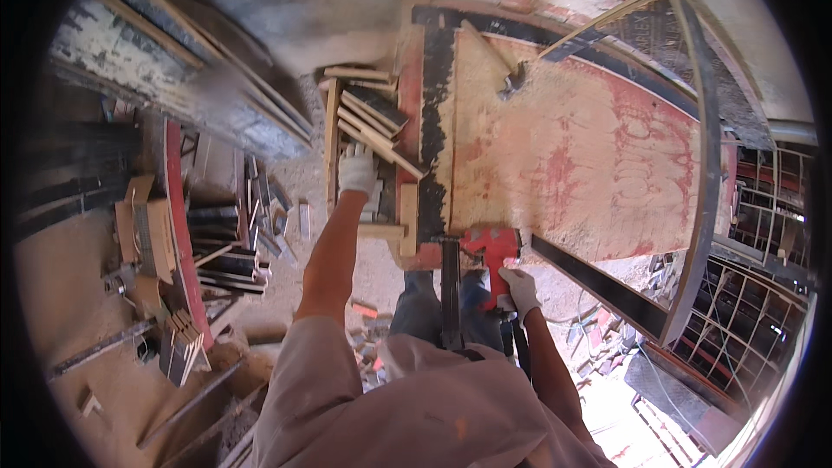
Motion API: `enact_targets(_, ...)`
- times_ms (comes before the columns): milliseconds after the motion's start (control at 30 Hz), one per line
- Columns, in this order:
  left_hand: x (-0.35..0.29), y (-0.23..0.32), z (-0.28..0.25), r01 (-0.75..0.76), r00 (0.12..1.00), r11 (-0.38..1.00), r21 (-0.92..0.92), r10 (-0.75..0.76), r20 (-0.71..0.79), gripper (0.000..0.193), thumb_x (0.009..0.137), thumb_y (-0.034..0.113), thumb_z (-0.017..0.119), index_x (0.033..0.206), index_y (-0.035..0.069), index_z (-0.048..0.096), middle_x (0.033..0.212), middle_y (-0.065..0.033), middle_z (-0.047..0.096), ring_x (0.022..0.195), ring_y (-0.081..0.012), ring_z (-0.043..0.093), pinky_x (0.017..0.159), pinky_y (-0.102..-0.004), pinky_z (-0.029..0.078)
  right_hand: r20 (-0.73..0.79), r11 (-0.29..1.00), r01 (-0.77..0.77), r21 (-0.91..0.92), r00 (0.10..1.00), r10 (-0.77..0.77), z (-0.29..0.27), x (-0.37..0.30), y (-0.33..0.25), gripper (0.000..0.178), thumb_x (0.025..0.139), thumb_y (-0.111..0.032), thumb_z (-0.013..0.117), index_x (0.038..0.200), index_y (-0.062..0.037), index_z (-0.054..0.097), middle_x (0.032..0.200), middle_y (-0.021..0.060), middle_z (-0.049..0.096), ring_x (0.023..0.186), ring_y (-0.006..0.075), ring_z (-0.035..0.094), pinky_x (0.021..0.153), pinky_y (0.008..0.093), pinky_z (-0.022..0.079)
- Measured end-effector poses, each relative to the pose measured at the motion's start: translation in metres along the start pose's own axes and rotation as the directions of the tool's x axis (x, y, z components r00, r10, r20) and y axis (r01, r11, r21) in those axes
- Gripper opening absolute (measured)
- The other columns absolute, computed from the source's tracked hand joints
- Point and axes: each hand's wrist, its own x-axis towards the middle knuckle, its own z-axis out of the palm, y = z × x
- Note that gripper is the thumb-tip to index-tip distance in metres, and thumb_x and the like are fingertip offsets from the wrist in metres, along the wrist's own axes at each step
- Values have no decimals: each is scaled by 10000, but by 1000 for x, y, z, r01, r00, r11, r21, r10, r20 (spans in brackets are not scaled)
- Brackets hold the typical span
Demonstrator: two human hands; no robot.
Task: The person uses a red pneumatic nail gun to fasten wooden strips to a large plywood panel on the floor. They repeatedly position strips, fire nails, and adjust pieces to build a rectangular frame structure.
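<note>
Head view: broad red-stained plywood board [572, 147] across bench, hammer [498, 65] lying on top. Red power saw [490, 256] at near edge, right hand [520, 288] wrapped around its handle. Left hand [357, 169], fingers curled, on wood strips [368, 117]. Probably mid-cutting; next calls for steadying a strip.

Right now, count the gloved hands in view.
2. The left hand reaches to the stacked wood strips beside the board. The right hand grips the red power tool at the board's near edge.

A carpentry workshop: sawdust-covered workbench [572, 147], stacked wood offcuts [368, 117], scrap timber.
</note>
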Motion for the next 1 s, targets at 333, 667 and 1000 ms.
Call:
enact_targets(333,-12,-13,-33,-74,996,954,-289,85,26,151,785,132,640,932,97,650,948,-118,667,911,-320,622,806,-465,496,-195,890,222,-398,928,-318,0,-4,-2,397,864,-335,677,1095,-12,666,921,146,709,842,252,678,774,364,533)
enact_targets(667,-79,-17,-31,514,821,378,-769,-475,315,118,873,176,669,896,85,597,611,-50,575,544,-220,596,488,-353,470,-160,726,575,-378,731,-663,31,-22,-27,352,885,-288,659,1120,-27,636,975,171,695,903,285,682,809,390,534)
enact_targets(1000,-24,-16,-28,-154,986,976,-153,162,42,225,795,125,637,1020,112,631,1058,-157,632,896,-371,660,744,-488,521,-98,697,612,-374,721,-686,26,-29,-20,297,900,-203,640,1128,-14,627,1014,169,694,906,271,684,792,367,543)
